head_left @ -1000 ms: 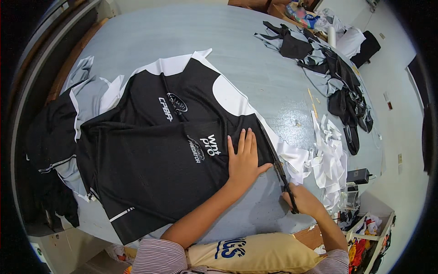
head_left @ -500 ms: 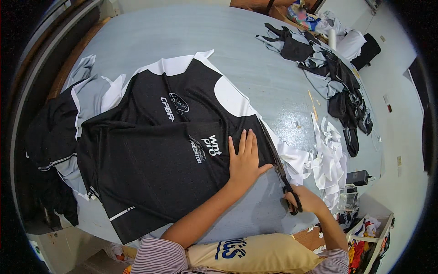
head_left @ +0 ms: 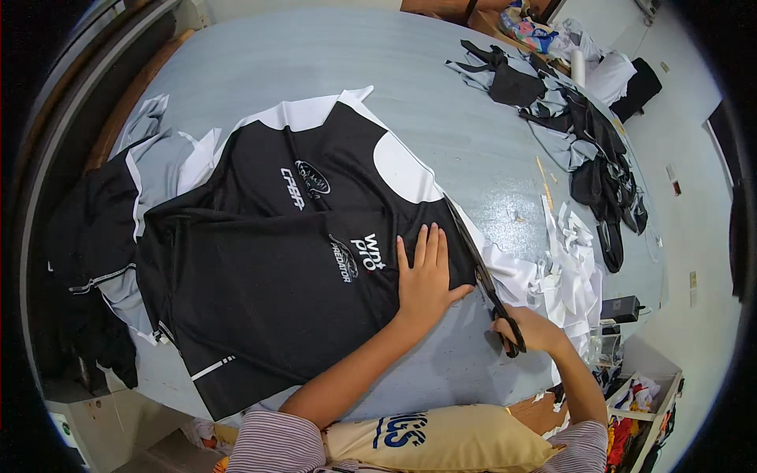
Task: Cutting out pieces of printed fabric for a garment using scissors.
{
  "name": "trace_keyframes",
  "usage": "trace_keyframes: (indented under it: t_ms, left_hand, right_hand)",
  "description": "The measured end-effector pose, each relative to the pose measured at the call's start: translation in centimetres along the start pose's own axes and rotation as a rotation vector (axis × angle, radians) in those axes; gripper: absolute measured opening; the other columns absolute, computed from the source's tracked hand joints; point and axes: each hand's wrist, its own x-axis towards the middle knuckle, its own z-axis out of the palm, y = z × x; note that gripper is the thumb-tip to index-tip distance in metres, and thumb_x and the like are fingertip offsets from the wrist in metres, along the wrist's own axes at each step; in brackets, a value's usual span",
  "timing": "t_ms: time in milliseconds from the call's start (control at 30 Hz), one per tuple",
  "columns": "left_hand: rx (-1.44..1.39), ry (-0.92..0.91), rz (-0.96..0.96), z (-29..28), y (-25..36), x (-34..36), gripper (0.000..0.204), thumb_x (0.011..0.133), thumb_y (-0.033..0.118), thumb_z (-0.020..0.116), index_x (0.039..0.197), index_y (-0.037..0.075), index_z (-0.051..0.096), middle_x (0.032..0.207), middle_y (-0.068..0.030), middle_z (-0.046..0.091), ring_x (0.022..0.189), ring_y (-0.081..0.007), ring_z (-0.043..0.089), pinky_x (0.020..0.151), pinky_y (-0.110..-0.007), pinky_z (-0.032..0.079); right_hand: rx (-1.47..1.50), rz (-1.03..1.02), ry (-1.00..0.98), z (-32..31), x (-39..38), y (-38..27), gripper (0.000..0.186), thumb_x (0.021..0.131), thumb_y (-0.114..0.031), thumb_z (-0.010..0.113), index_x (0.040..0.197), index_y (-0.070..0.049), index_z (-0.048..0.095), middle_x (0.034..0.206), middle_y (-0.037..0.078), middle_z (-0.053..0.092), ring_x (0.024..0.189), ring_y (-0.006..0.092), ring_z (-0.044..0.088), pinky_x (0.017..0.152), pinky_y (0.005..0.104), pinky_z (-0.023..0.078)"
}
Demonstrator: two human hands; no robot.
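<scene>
Got my left hand (head_left: 424,288) open and flat on the shirt (head_left: 268,307) near its right edge, right hand (head_left: 535,328) clamped on scissors (head_left: 487,284) just off that edge.

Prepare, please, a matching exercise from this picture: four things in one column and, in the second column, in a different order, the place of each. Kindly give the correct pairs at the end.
Things
1. Left hand
2. Scissors
3. White scraps
4. Black-and-grey cloth pile

Places
A. In a heap just to the right of the scissors
B. Toward the upper right of the table
C. Flat on the black printed fabric
D. In the right hand

Pairs: 1-C, 2-D, 3-A, 4-B
</scene>
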Motion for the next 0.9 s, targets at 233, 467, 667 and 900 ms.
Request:
trace_keyframes:
  t_ms: [233, 467, 667, 900]
  left_hand:
    - [-0.005, 0.015, 0.003, 0.0, -0.1, 0.0, 0.104, 0.062, 0.061, 0.071, 0.134, -0.007, 0.04, 0.142, -0.0184, 0.039, 0.135, -0.0285, 0.031, 0.11, -0.06, 0.013]
    - [0.003, 0.013, 0.01, -0.1, 0.1, 0.0, 0.103, 0.063, 0.061, 0.07, 0.133, -0.008, 0.041, 0.141, -0.0192, 0.039, 0.135, -0.0292, 0.032, 0.11, -0.06, 0.014]
    - [0.0, -0.01, -0.006, -0.3, 0.1, -0.1, 0.104, 0.061, 0.059, 0.072, 0.135, -0.007, 0.039, 0.143, -0.0176, 0.038, 0.136, -0.0279, 0.03, 0.111, -0.058, 0.014]
    - [0.006, -0.001, 0.004, -0.1, 0.0, 0.1, 0.107, 0.061, 0.062, 0.071, 0.135, -0.009, 0.038, 0.142, -0.0191, 0.039, 0.135, -0.0288, 0.031, 0.11, -0.06, 0.013]
  right_hand:
    - [-0.009, -0.073, 0.094, 0.5, 0.4, 0.6, 0.03, 0.086, -0.022, 0.054, 0.076, 0.006, 0.05, 0.054, 0.016, 0.056, 0.049, 0.0232, 0.061, 0.049, 0.0346, 0.046]
    - [0.046, -0.104, 0.065, 0.1, 0.6, 1.4, 0.027, 0.085, -0.019, 0.055, 0.075, 0.006, 0.05, 0.054, 0.015, 0.056, 0.05, 0.022, 0.061, 0.049, 0.0337, 0.045]
    - [-0.008, -0.038, 0.022, -0.6, 0.5, -0.3, 0.037, 0.089, -0.03, 0.052, 0.083, 0.006, 0.053, 0.057, 0.013, 0.059, 0.052, 0.0212, 0.063, 0.051, 0.0331, 0.047]
    - [-0.035, -0.056, 0.054, -0.5, 1.0, 0.6, 0.026, 0.09, -0.021, 0.048, 0.086, 0.003, 0.055, 0.057, 0.009, 0.057, 0.051, 0.017, 0.06, 0.051, 0.0305, 0.047]
